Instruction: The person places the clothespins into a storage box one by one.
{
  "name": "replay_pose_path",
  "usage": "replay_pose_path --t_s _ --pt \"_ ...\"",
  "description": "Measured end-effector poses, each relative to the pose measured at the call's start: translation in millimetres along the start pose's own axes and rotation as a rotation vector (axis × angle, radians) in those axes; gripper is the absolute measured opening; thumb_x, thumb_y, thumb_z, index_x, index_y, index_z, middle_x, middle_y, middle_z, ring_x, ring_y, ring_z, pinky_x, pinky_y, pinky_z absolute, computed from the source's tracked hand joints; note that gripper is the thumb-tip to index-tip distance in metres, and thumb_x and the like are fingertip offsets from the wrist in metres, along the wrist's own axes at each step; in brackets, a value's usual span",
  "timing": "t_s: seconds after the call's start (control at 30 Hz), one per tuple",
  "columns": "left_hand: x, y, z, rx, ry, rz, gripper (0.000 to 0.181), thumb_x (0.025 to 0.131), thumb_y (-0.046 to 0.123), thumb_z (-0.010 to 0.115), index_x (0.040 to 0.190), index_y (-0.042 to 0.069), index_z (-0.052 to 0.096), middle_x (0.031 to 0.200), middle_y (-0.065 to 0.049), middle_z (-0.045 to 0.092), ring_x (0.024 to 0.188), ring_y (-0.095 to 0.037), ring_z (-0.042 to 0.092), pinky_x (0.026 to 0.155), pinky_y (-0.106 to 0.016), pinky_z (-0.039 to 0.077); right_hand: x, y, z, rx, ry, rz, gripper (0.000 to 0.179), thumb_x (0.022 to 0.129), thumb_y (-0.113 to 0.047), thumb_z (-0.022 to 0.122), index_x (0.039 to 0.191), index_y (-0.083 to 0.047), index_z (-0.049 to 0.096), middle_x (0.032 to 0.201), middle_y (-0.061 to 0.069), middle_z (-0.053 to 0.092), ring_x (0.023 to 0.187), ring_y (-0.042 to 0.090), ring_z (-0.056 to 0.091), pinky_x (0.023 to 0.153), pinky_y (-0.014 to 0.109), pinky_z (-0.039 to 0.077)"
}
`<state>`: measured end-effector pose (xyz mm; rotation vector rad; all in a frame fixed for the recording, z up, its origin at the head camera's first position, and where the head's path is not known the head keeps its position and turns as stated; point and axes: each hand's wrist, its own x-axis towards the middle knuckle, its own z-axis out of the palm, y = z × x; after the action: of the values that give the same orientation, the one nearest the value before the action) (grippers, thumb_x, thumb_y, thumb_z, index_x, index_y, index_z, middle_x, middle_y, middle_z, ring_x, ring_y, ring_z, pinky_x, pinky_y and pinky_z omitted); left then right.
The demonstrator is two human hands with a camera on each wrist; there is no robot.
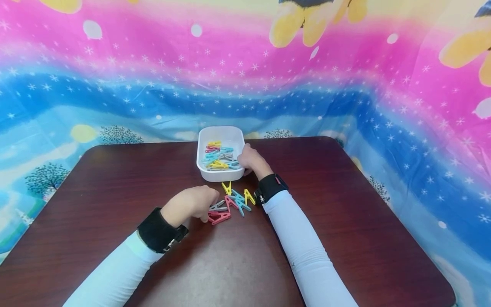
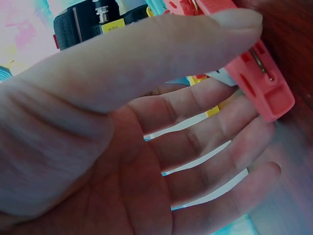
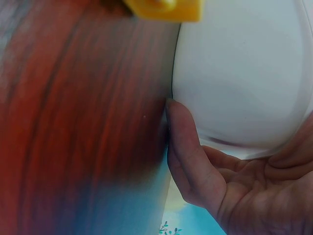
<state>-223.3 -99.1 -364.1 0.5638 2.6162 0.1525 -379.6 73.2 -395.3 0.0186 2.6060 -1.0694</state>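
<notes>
In the head view, the left hand (image 1: 193, 204) reaches down at the left edge of a loose cluster of clothespins (image 1: 231, 202) on the dark wood counter (image 1: 310, 175). They lie just in front of a white plastic bin (image 1: 221, 175), which has more clothespins inside. The cluster overlaps, red against gray and blue, so a pull on one could drag its neighbors along or scatter them. The right hand (image 1: 254, 162) holds the bin's right side; the black wrist strap (image 1: 271, 186) sits close beside a yellow clothespin (image 1: 249, 195), and a small sweep of that arm might knock it away.

In the left wrist view, the thumb and fingertips pinch a red clothespin (image 2: 266, 85), with the other fingers slightly spread. The hold looks shallow and off toward the fingertips, so the smooth clip could twist or slip out; pressure on the handle ends might also pop its jaws open to catch another clip. I cannot tell whether it is off the counter.

In the right wrist view, the fingers curve round the bin's outer wall, one fingertip low by the counter. Should that hand press or lift unevenly, the light-looking bin could slide or tip.
</notes>
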Motion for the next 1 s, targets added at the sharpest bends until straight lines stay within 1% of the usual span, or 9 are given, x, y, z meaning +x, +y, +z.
replay_pose_path --t_s 0.17,0.37,0.57,0.7,0.77,0.8,0.87,0.93,1.0 --pt "1.5 -0.4 1.2 0.01 -0.005 0.01 0.043 0.076 0.007 0.088 0.113 0.009 0.066 0.092 -0.003 0.064 0.084 -0.022 0.059 0.077 -0.037 0.057 1.0 0 0 -0.001 0.002 0.011 0.06 0.107 -0.01 0.045 0.158 -0.007 0.014 0.124 0.02 0.054 0.097 0.031 0.067 0.06 0.039 0.062" --pt "1.2 -2.8 1.2 0.026 -0.002 0.009 0.045 0.076 0.007 0.089 0.115 0.009 0.065 0.093 -0.004 0.064 0.085 -0.022 0.059 0.08 -0.037 0.057 1.3 0 1 0.002 0.005 0.014 0.062 0.106 -0.01 0.046 0.159 -0.007 0.013 0.125 0.02 0.054 0.097 0.031 0.067 0.06 0.039 0.062" --pt "-1.6 -6.4 -2.3 0.051 -0.026 -0.046 0.049 0.075 0.006 0.089 0.115 0.006 0.061 0.09 -0.006 0.063 0.081 -0.023 0.06 0.076 -0.036 0.057 0.8 0 1 0.0 0.005 0.012 0.061 0.106 -0.011 0.046 0.158 -0.007 0.014 0.124 0.019 0.054 0.097 0.03 0.067 0.059 0.039 0.062" --pt "-2.7 -9.1 -5.4 0.038 -0.035 -0.099 0.049 0.074 0.004 0.088 0.114 0.004 0.061 0.088 -0.008 0.063 0.078 -0.023 0.061 0.071 -0.036 0.057 0.8 -1 1 -0.013 0.008 0.006 0.061 0.106 -0.011 0.045 0.158 -0.006 0.013 0.123 0.02 0.053 0.095 0.03 0.067 0.058 0.038 0.062" --pt "-2.3 -10.3 -6.0 0.027 -0.038 -0.121 0.05 0.075 0.004 0.088 0.116 0.003 0.061 0.089 -0.009 0.063 0.078 -0.024 0.061 0.07 -0.035 0.057 1.0 -1 1 -0.015 0.007 0.006 0.061 0.106 -0.011 0.045 0.158 -0.006 0.013 0.123 0.02 0.053 0.095 0.03 0.067 0.058 0.038 0.062" --pt "-1.9 -10.7 -6.1 0.019 -0.039 -0.129 0.052 0.075 0.003 0.087 0.119 0.002 0.06 0.091 -0.01 0.064 0.079 -0.024 0.062 0.07 -0.035 0.058 1.1 -1 1 -0.016 0.006 0.007 0.061 0.106 -0.011 0.045 0.158 -0.006 0.013 0.123 0.02 0.053 0.095 0.03 0.067 0.058 0.038 0.062" --pt "-0.6 -11.4 -5.9 0.015 -0.02 -0.132 0.06 0.077 0.004 0.086 0.128 0.001 0.056 0.1 -0.013 0.066 0.084 -0.025 0.062 0.075 -0.037 0.059 1.1 -1 0 -0.012 0.005 0.008 0.06 0.106 -0.01 0.045 0.157 -0.006 0.014 0.123 0.02 0.053 0.095 0.03 0.067 0.058 0.039 0.062" --pt "1.5 -12.0 -5.3 0.003 0.014 -0.121 0.069 0.079 0.006 0.086 0.137 -0.001 0.05 0.112 -0.017 0.066 0.09 -0.026 0.062 0.082 -0.04 0.059 1.1 -1 0 -0.012 0.004 0.008 0.06 0.106 -0.011 0.045 0.157 -0.006 0.014 0.123 0.02 0.054 0.096 0.03 0.067 0.059 0.039 0.062" --pt "3.5 -12.0 -4.8 0.003 0.045 -0.096 0.072 0.081 0.007 0.084 0.142 -0.001 0.046 0.119 -0.018 0.064 0.095 -0.026 0.061 0.09 -0.043 0.058 1.2 -1 0 -0.011 0.004 0.008 0.059 0.106 -0.011 0.045 0.157 -0.006 0.015 0.123 0.019 0.054 0.096 0.03 0.067 0.06 0.04 0.062"
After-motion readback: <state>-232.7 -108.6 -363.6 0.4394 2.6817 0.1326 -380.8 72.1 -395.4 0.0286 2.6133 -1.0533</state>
